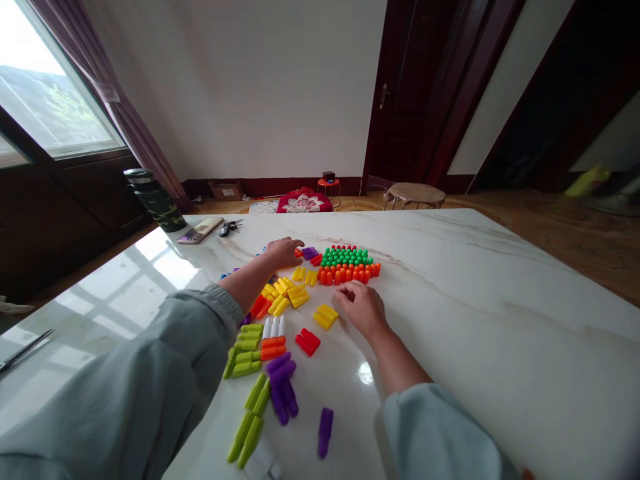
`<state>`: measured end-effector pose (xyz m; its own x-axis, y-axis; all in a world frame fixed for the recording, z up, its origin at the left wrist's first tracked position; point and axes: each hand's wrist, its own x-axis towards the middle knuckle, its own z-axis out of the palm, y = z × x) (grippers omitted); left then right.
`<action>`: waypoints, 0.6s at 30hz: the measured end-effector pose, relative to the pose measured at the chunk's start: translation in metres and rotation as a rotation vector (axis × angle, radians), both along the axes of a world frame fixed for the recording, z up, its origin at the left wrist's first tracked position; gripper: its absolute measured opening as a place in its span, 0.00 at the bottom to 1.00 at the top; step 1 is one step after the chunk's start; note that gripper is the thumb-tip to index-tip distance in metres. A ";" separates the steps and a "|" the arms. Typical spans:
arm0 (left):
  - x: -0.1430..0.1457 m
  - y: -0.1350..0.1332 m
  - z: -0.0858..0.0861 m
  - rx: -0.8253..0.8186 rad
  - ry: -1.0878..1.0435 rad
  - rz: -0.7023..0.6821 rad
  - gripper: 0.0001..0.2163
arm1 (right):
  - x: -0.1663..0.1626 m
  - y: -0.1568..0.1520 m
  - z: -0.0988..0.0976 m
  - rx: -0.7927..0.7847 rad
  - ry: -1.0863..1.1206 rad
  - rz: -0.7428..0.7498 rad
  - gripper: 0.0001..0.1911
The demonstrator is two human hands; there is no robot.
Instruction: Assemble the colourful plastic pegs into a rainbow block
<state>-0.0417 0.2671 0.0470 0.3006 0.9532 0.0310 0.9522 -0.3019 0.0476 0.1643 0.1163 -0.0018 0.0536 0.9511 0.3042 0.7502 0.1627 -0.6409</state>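
Observation:
My left hand point(283, 252) reaches far across the white marble table point(475, 300), fingers stretched toward small red and purple pegs point(310, 254). Just right of them stands a block of upright pegs, green rows point(346, 256) behind orange rows point(350, 273). My right hand point(361, 305) rests by the orange rows' front edge with fingers curled; whether it holds a peg is hidden. Loose yellow pieces point(326, 315), red pieces point(308, 341), lime pieces point(246, 353) and purple pieces point(283, 387) lie scattered nearer me.
A phone point(201, 229) and keys point(229, 228) lie at the table's far left, beside a dark camouflage flask point(154, 199). A thin metal tool point(25, 349) lies at the left edge. Beyond are a round stool point(415, 195) and a dark door point(400, 100).

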 end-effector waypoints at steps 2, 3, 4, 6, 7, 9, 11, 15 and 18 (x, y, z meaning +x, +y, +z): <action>0.009 0.004 -0.004 -0.016 0.051 0.028 0.21 | 0.000 0.000 0.000 -0.003 0.004 0.002 0.06; 0.012 0.005 -0.005 -0.018 0.071 0.041 0.20 | 0.000 0.000 0.000 -0.004 0.005 0.002 0.06; 0.014 0.005 -0.005 -0.016 0.086 0.052 0.19 | 0.000 0.000 0.001 -0.006 0.004 -0.001 0.06; 0.015 0.001 -0.003 -0.003 0.103 0.066 0.18 | 0.000 0.000 0.001 -0.013 0.000 -0.005 0.06; 0.015 -0.002 -0.002 0.012 0.104 0.071 0.18 | 0.000 0.000 0.002 -0.015 -0.002 -0.005 0.06; 0.014 -0.010 0.003 0.060 0.089 0.074 0.19 | -0.001 -0.001 0.003 -0.017 -0.004 0.000 0.06; 0.016 -0.017 0.007 0.113 0.048 0.049 0.20 | -0.001 -0.001 0.003 -0.014 -0.006 0.001 0.07; 0.027 -0.022 0.010 0.106 -0.046 -0.100 0.17 | -0.001 -0.001 0.002 -0.024 0.006 -0.011 0.07; 0.036 -0.018 0.008 0.036 -0.049 -0.173 0.16 | -0.001 0.000 0.002 -0.029 0.013 -0.012 0.08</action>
<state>-0.0056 0.2489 0.0549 0.4574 0.8854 0.0830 0.8826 -0.4634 0.0790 0.1629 0.1161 -0.0003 0.0691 0.9588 0.2756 0.7436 0.1346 -0.6549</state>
